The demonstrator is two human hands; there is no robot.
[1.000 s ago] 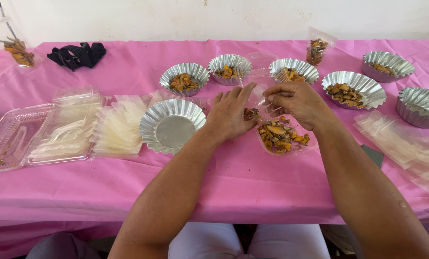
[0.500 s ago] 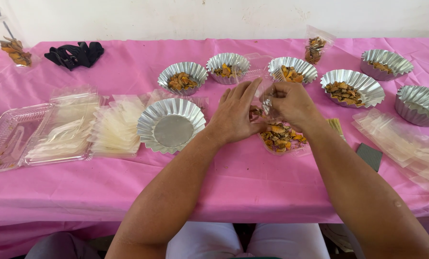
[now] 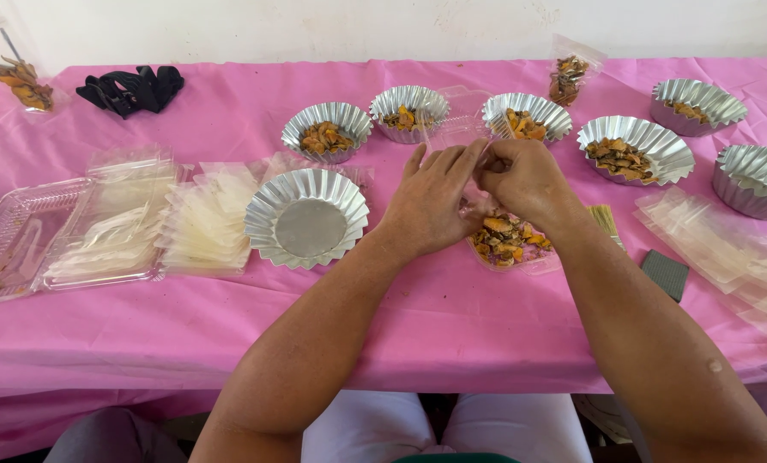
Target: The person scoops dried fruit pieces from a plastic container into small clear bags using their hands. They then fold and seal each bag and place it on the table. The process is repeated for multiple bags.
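Both hands met over the table: the left hand (image 3: 431, 206) and right hand (image 3: 521, 180) pinched the top of a clear plastic bag (image 3: 508, 244) filled with orange-brown dried pieces, the bag lying on the pink tablecloth (image 3: 401, 317) right beneath them. Just left sat an empty fluted foil cup (image 3: 306, 219); beyond, filled foil cups (image 3: 325, 133) lined up. Stacked clear bags (image 3: 208, 223) lay farther left
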